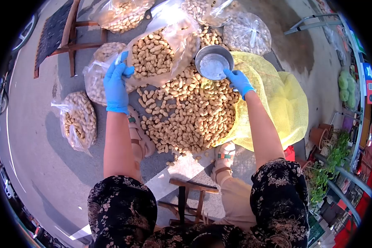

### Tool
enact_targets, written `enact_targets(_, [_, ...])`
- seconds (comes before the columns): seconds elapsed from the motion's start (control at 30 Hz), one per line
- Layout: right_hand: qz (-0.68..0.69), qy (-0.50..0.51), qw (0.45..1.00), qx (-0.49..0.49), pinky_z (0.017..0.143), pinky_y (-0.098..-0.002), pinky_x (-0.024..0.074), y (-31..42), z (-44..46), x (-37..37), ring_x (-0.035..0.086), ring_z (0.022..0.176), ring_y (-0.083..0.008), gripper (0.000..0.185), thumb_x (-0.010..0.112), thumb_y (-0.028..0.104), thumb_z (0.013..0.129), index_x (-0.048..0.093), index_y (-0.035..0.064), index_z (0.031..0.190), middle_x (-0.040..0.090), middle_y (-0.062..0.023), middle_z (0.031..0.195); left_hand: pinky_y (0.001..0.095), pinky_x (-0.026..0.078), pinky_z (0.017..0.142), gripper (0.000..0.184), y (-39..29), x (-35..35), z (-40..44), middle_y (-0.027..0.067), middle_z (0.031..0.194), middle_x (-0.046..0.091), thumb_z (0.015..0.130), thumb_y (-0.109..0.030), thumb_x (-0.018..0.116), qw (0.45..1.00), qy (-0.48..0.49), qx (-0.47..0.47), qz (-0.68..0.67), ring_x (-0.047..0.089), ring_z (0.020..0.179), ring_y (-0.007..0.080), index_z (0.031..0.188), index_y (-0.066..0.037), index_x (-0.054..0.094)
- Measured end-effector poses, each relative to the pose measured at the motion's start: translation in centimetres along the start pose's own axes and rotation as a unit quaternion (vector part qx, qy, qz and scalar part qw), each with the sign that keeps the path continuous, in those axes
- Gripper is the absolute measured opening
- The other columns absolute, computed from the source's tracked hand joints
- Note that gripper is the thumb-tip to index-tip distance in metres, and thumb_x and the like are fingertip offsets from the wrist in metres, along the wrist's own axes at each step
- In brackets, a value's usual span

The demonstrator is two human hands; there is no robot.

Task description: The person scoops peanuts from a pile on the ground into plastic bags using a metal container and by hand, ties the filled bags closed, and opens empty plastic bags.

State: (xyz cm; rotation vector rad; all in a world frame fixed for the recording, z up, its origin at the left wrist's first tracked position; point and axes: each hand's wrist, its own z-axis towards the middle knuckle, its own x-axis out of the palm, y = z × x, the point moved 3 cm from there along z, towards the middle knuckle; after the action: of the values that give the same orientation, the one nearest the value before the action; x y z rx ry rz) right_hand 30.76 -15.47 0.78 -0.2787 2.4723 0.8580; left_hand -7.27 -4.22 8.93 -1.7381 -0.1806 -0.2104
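The left hand, in a blue glove, has its thumb and fingers drawn together on the left edge of an open-mouthed plastic bag of peanuts. The right hand, also gloved, grips a round metal bowl by its near right rim, thumb uppermost; its other fingers are mostly hidden. The bowl sits just beside the bag, over the far side of a loose peanut heap.

The heap's right edge meets a yellow mesh sack; its near edge scatters out toward the two sandals. Filled bags crowd the far side, a knotted bag close beyond the bowl. A smaller bag stands apart at left, with bare pavement stretching beyond it. A wooden stool fills the gap between the legs.
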Motion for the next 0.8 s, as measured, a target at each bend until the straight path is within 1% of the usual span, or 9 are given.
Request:
enact_targets(0.07, [0.055,0.021,0.997,0.045,0.067,-0.0300,0.0496,0.3,-1.0,0.8,0.060,0.083,-0.0210,0.072,0.060,0.057,0.075,0.051,-0.0020,0.114,0.059,-0.0138,0.106,0.0234,0.041,0.079,0.039,1.5,0.2,-1.8,0.0061,0.103,0.056,0.089,-0.013,0.050,0.996,-0.088,0.018,0.024,0.053,0.093,0.0110,0.126,-0.003,0.046])
enact_targets(0.17, [0.199,0.124,0.969,0.082,0.067,-0.0312,0.0498,-0.9,0.0,2.6,0.060,0.080,-0.0235,0.057,0.061,0.054,0.076,0.055,0.0047,0.105,0.060,-0.0093,0.096,0.0315,0.033,0.098,0.057,4.8,1.3,-7.0,0.0110,0.129,0.041,0.089,-0.017,0.056,0.978,-0.193,0.038,0.073,0.042,0.114,0.0182,0.136,-0.002,0.028])
enact_targets(0.27, [0.289,0.214,0.924,0.132,0.064,-0.0328,0.0498,-1.9,0.1,4.0,0.059,0.077,-0.0231,0.043,0.064,0.047,0.077,0.057,0.0083,0.094,0.059,-0.0059,0.088,0.0380,0.021,0.107,0.084,11.1,3.2,-16.1,0.0197,0.142,0.025,0.078,-0.029,0.069,0.952,-0.108,0.085,0.273,0.025,0.131,0.0291,0.139,0.001,0.020])
enact_targets(0.33, [0.335,0.224,0.906,0.128,0.061,-0.0346,0.0495,-2.7,-0.8,5.0,0.058,0.074,-0.0214,0.035,0.066,0.041,0.077,0.057,0.0096,0.088,0.058,-0.0037,0.083,0.0459,0.018,0.106,0.112,13.1,4.2,-21.9,0.0257,0.144,0.013,0.061,-0.048,0.077,0.864,-0.022,0.073,0.498,0.018,0.132,0.0394,0.141,0.000,0.015])
enact_targets(0.37, [0.378,0.150,0.907,0.107,0.057,-0.0347,0.0483,-3.4,-0.7,4.7,0.055,0.067,-0.0186,0.028,0.069,0.031,0.074,0.056,0.0064,0.078,0.057,-0.0062,0.077,0.0498,0.016,0.105,0.120,14.5,4.1,-24.4,0.0300,0.143,0.010,0.055,-0.053,0.078,0.839,0.018,0.052,0.542,0.014,0.132,0.0434,0.141,-0.001,0.013])
enact_targets(0.47, [0.029,-0.050,0.991,-0.124,0.059,-0.0350,0.0477,-3.5,-2.8,1.0,0.052,0.064,-0.0202,0.028,0.071,0.026,0.070,0.055,0.0029,0.068,0.053,-0.0092,0.068,0.0577,0.015,0.102,0.127,18.1,2.9,-28.9,0.0332,0.142,0.005,0.049,-0.056,0.079,0.761,0.103,0.022,0.640,0.011,0.130,0.0487,0.142,-0.003,0.011])
enact_targets(0.5, [-0.142,-0.186,0.931,-0.280,0.063,-0.0349,0.0474,-3.6,-4.2,0.3,0.051,0.068,-0.0243,0.030,0.072,0.023,0.065,0.053,0.0008,0.060,0.049,-0.0113,0.065,0.0628,0.014,0.098,0.131,19.4,2.3,-29.5,0.0346,0.141,0.001,0.046,-0.062,0.078,0.751,0.117,0.038,0.649,0.008,0.129,0.0532,0.142,-0.005,0.009])
enact_targets(0.6, [-0.291,-0.270,0.853,-0.340,0.067,-0.0398,0.0480,-5.2,-7.8,-2.6,0.054,0.077,-0.0283,0.043,0.077,0.030,0.060,0.055,0.0010,0.083,0.052,-0.0146,0.085,0.0641,0.013,0.098,0.134,22.1,1.6,-29.3,0.0350,0.141,0.000,0.044,-0.068,0.074,0.709,0.101,0.023,0.697,0.005,0.128,0.0553,0.142,-0.004,0.008])
enact_targets(0.8, [-0.427,-0.239,0.868,-0.084,0.067,-0.0416,0.0504,-7.9,-8.4,-3.1,0.059,0.075,-0.0287,0.048,0.074,0.037,0.066,0.056,0.0007,0.092,0.051,-0.0175,0.089,0.0630,0.013,0.098,0.135,23.4,2.3,-27.8,0.0284,0.144,0.000,0.040,-0.071,0.073,0.742,0.064,0.124,0.655,0.009,0.127,0.0511,0.142,-0.005,0.012])
